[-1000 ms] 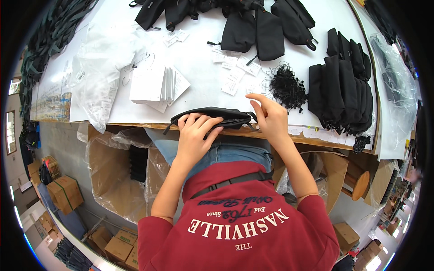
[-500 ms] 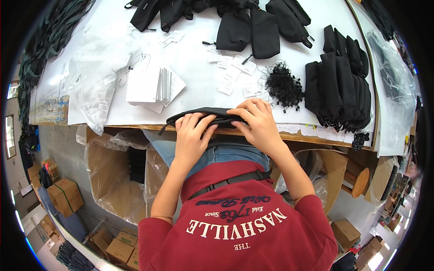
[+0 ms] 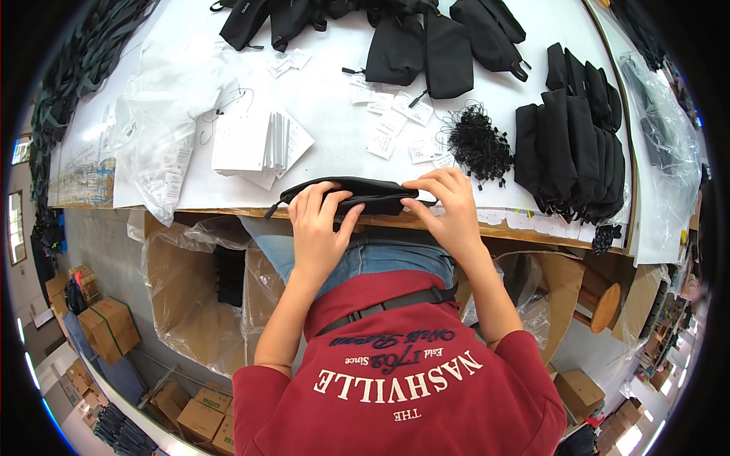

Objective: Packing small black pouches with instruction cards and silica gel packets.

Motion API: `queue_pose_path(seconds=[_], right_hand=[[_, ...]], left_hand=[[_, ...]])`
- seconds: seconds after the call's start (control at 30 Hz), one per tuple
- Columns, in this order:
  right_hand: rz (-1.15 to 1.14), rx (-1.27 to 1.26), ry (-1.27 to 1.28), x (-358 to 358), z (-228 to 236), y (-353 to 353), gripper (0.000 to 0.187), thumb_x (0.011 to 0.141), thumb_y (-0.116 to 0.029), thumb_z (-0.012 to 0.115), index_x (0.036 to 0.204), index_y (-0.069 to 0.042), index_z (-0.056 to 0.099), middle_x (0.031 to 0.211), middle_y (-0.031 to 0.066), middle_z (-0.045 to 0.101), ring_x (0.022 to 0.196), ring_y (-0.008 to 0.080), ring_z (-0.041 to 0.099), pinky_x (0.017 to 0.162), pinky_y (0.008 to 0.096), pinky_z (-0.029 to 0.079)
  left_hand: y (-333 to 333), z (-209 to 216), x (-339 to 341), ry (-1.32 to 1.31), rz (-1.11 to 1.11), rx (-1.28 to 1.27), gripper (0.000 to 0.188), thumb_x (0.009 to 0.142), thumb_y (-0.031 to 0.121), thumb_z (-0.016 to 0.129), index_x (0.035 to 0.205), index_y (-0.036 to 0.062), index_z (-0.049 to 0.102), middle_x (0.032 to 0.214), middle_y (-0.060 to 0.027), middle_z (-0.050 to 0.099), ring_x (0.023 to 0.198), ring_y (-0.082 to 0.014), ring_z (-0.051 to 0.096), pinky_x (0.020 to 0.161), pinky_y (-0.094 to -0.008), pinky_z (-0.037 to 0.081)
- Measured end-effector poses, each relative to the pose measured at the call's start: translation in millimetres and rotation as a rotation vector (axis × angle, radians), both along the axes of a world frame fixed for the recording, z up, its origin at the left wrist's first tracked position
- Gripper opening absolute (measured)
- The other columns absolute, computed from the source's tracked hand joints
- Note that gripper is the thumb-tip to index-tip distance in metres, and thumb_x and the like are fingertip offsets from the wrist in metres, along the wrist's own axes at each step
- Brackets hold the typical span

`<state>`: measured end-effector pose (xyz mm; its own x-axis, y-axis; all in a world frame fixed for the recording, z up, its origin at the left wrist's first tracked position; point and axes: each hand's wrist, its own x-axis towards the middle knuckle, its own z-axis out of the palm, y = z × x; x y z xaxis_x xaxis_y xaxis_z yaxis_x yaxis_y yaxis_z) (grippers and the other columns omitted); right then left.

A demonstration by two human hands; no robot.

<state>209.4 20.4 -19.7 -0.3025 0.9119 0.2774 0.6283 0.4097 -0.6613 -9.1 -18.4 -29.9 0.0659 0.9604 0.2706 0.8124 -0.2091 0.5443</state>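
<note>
Black fabric at the near edge of the white tabletop (image 3: 334,144): a slim pouch (image 3: 372,194), lying lengthwise in front of the body, long mouth slightly parted, a zip pull (image 3: 271,210) dangling at its left end. Held from both sides: fingers of the left hand (image 3: 313,228) bent over the left part of the fabric, thumb against the near side; fingers of the right hand (image 3: 455,213) narrow around the right end, thumb and forefinger pinching the rim.

Print in many places, mostly too small to read. Just beyond the slim pouch, toward the left, a stack of white cards (image 3: 247,144) with faint marks on the faces. Farther right, loose paper labels (image 3: 393,123), scattered flat, with rows of tiny dark type. Left of the cards, a clear plastic bag (image 3: 171,114), small printed slips showing through. On a dark pouch (image 3: 245,21) at the top of the view, a short pale mark like a logo.

Beside the labels, a tangle of black cords (image 3: 480,144); next to that, a pile of folded black pouches (image 3: 570,144).

Across the dark red shirt (image 3: 403,429), big white block letters in an arc, with dark script nearer the black belt (image 3: 384,308), all upside down in view. At lower left, cardboard cartons (image 3: 201,418) with patches of green print.
</note>
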Motion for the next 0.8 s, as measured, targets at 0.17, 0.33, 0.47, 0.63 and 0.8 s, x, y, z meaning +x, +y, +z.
queue_pose_path(seconds=[0.17,0.33,0.47,0.63,0.8], right_hand=[[-0.052,0.023,0.044,-1.6,-2.9,-2.6,0.012,0.074,-0.016,0.076,0.085,-0.01,0.071,0.079,0.0012,0.061,0.085,0.0222,0.055,0.081,0.0339,0.04],[-0.155,0.048,0.264,-1.0,5.3,-7.0,0.013,0.072,-0.004,0.076,0.083,-0.006,0.07,0.075,0.0034,0.061,0.079,0.021,0.054,0.073,0.0312,0.042],[-0.141,-0.034,0.459,-2.7,15.8,-15.2,0.012,0.074,-0.001,0.074,0.084,-0.002,0.069,0.078,0.0064,0.063,0.078,0.0202,0.055,0.073,0.0305,0.043],[0.116,-0.321,0.499,-8.7,30.1,-25.3,0.006,0.081,-0.005,0.069,0.086,-0.003,0.069,0.083,0.0069,0.065,0.083,0.0217,0.058,0.08,0.0308,0.044],[0.198,-0.423,0.463,0.4,32.5,-7.1,0.025,0.093,-0.017,0.055,0.106,0.001,0.066,0.099,0.0103,0.067,0.093,0.02,0.061,0.086,0.0304,0.045]], left_hand=[[-2.9,2.0,3.5,0.046,0.192,0.111,0.044,0.078,0.025,0.076,0.116,0.0097,0.06,0.126,-0.0095,0.045,0.119,-0.0288,0.033,0.099,-0.0402,0.023],[-19.1,-13.0,6.9,-0.585,0.238,0.217,0.067,0.076,0.015,0.079,0.129,0.0067,0.039,0.13,-0.0125,0.04,0.118,-0.0242,0.039,0.095,-0.0361,0.033],[-14.3,-8.0,17.1,-1.212,0.137,-0.092,0.074,0.08,0.011,0.074,0.138,0.0055,0.028,0.137,-0.0137,0.034,0.123,-0.0251,0.042,0.102,-0.0357,0.035],[-4.0,-5.1,6.9,-1.948,0.122,-0.592,0.053,0.086,0.023,0.069,0.129,-0.0006,0.048,0.119,-0.0173,0.06,0.107,-0.0285,0.061,0.094,-0.0433,0.051],[2.5,13.5,9.4,-1.82,0.115,-0.845,0.038,0.081,0.01,0.071,0.115,-0.0029,0.058,0.104,-0.011,0.066,0.092,-0.0204,0.066,0.082,-0.0338,0.055]])
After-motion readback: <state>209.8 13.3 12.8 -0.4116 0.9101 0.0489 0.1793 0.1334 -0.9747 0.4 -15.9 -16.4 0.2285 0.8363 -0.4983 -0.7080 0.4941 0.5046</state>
